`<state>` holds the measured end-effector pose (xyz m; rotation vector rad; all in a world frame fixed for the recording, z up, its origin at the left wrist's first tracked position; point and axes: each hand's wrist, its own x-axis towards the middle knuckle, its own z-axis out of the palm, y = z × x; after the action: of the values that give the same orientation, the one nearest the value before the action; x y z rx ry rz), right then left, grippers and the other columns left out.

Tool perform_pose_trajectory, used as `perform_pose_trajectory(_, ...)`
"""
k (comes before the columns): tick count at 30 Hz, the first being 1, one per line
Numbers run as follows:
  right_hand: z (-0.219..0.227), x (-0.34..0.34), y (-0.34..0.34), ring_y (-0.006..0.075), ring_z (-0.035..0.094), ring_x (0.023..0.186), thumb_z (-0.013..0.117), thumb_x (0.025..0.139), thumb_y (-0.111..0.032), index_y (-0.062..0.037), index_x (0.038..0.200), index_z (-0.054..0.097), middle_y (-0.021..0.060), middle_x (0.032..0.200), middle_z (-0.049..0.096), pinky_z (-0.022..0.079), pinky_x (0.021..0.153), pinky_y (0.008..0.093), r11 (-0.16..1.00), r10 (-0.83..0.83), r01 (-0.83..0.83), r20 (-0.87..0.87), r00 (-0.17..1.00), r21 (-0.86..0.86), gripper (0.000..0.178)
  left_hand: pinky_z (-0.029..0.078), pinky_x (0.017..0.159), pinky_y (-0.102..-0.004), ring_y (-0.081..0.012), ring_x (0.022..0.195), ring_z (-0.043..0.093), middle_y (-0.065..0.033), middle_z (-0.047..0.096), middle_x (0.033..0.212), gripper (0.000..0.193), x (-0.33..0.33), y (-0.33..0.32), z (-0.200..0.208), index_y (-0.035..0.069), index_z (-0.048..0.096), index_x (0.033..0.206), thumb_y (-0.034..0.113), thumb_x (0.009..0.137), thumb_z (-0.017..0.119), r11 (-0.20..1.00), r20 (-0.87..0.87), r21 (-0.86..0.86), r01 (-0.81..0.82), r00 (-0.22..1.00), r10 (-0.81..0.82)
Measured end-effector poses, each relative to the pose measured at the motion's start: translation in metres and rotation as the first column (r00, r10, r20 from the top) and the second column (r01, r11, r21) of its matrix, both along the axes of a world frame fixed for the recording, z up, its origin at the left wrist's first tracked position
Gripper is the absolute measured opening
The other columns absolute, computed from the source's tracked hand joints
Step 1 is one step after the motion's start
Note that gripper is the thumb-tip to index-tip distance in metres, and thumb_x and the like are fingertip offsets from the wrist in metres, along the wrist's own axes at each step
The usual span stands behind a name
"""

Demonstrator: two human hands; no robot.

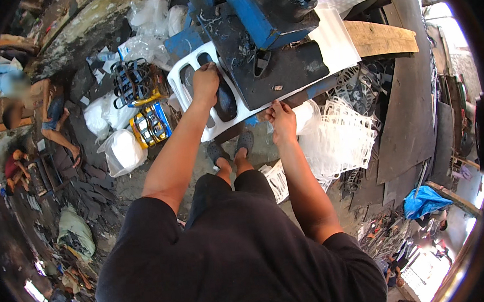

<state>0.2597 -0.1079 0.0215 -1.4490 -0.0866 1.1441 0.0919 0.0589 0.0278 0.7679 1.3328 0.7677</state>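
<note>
A white foam-like sheet (pixel 179 80) with large rounded cut-outs lies on the work surface, partly beneath a black plate (pixel 281 74). My left hand (pixel 206 82) is closed over a dark, glossy, sole-shaped piece (pixel 226 103) set within the sheet's outline. The hand covers part of that piece, so its exact kind does not show. At the sheet's near edge, by the plate's front side, my right hand (pixel 281 118) has its fingers pinched together on the thin white margin. What the fingertips grip is small and partly hidden.
Blue metal machine parts (pixel 250 17) rise behind the plate. A pile of white cut-out sheets (pixel 338 139) sits at right, near a large dark board (pixel 407 96). Left are plastic bags (pixel 124 150) and strapped frames (pixel 150 125). Other people (pixel 54 110) are farther left.
</note>
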Motion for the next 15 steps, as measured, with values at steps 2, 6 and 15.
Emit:
perform_pose_trajectory(2, 0.0, 0.0, 0.001, 0.0107, 0.053, 0.068, 0.057, 0.1, -0.018, 0.0016, 0.098, 0.06, 0.0017, 0.082, 0.057, 0.045, 0.059, 0.0259, 1.0, -0.006, 0.007, 0.011, 1.0, -0.015, 0.02, 0.049, 0.08, -0.0345, -0.0174, 0.089, 0.065, -0.0081, 0.068, 0.097, 0.04, 0.003, 0.0, 0.009, 0.002, 0.065, 0.11, 0.038, 0.1, 0.053, 0.996, 0.052, -0.023, -0.083, 0.995, 0.084)
perform_pose_trajectory(6, 0.007, 0.004, 0.013, 0.0109, 0.054, 0.069, 0.054, 0.101, -0.015, -0.0004, 0.096, 0.059, 0.0008, 0.082, 0.057, 0.045, 0.059, 0.0262, 0.999, -0.045, 0.044, 0.026, 0.999, 0.013, 0.016, 0.048, 0.089, -0.0334, -0.0201, 0.097, 0.065, -0.0088, 0.069, 0.104, 0.055, 0.007, 0.018, -0.003, 0.0, 0.062, 0.115, 0.051, 0.101, 0.047, 0.993, 0.264, 0.003, -0.116, 0.958, 0.111)
perform_pose_trajectory(15, 0.0, 0.042, 0.041, 0.0136, 0.058, 0.072, 0.04, 0.101, -0.004, -0.0017, 0.098, 0.059, 0.0042, 0.084, 0.059, 0.048, 0.062, 0.03, 0.995, -0.099, 0.099, 0.139, 0.985, 0.008, 0.02, 0.039, 0.108, -0.0413, -0.0272, 0.125, 0.053, -0.0113, 0.055, 0.139, 0.085, 0.042, 0.019, 0.075, 0.005, 0.047, 0.14, 0.074, 0.091, 0.043, 0.997, 0.461, -0.079, -0.011, 0.886, 0.046)
